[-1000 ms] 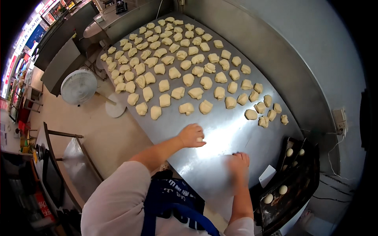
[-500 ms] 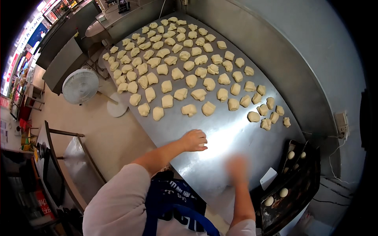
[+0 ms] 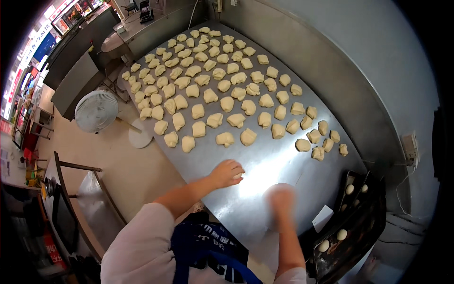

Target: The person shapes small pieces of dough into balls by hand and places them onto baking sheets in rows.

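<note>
On the steel table (image 3: pixel 265 165), near edge: left hand (image 3: pixel 228 173) cupped palm-down over a dough piece (image 3: pixel 238 175), fingers curled round it, only a sliver of the piece showing at the fingertips. Right hand (image 3: pixel 281 199) is motion-blurred on the bare metal just right of it; cannot tell if it is closed or what is under it. Many cut dough pieces (image 3: pixel 222 94) lie in rows across the far and middle table, all rough-edged, not rounded. Dark tray (image 3: pixel 359 227) at right, beside the table, carries a few smooth round balls (image 3: pixel 341 234), most of it unfilled. White scraper (image 3: pixel 323 218) lies at the table's edge near the tray. Judgement: rounding looks barely started, a handful done and nearly the whole batch left. White fan (image 3: pixel 96 111) stands on the floor at left.
</note>
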`<state>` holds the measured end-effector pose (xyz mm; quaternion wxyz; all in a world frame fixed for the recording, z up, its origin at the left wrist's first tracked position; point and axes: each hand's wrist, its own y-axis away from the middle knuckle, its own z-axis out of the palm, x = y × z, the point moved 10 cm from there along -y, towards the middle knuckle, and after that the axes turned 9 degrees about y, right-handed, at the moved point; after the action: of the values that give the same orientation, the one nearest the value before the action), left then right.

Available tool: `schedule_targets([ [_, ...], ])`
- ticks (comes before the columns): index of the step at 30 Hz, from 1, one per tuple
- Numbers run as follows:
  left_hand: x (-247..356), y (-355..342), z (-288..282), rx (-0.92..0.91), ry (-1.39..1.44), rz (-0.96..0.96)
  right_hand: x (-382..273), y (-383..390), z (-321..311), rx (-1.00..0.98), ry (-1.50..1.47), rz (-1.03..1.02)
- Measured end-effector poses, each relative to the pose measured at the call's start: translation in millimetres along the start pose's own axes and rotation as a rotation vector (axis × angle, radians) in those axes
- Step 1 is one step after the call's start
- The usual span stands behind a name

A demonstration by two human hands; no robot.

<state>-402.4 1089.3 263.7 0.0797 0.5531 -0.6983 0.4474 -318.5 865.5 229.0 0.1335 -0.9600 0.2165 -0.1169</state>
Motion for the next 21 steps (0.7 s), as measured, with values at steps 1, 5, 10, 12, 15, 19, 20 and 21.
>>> schedule_targets([
  [1,11.4,13.2,-2.7,0.027,0.059,-0.017,-10.0,15.1,-4.2,0.047,-0.048,0.018],
  [5,32.4,13.1,90.0,-0.587,-0.227,-0.008,-29.5,8.8,65.3,-0.218,-0.201,0.175],
  [10,-12.2,-41.7,25.6,-0.129,-0.097,0.032,30.4,-60.4,33.6,-0.207,-0.142,0.117],
  [12,-22.8,-22.8,4.2,-0.03,-0.014,-0.054,34.9,-43.7,39.5,-0.179,-0.128,0.153],
  [15,-15.0,12.4,4.8,0.001,-0.036,-0.332,17.2,2.7,-16.2,0.271,0.043,0.177],
  [19,39.6,1.8,29.2,0.006,-0.144,-0.142,46.7,36.8,18.2,0.362,0.093,0.451],
  [20,33.4,-5.2,35.4,-0.062,-0.162,-0.134,54.9,35.0,34.9,0.241,0.01,0.427],
  [21,27.3,-8.0,38.7,-0.136,-0.179,-0.134,54.5,29.9,48.8,0.113,-0.079,0.404],
])
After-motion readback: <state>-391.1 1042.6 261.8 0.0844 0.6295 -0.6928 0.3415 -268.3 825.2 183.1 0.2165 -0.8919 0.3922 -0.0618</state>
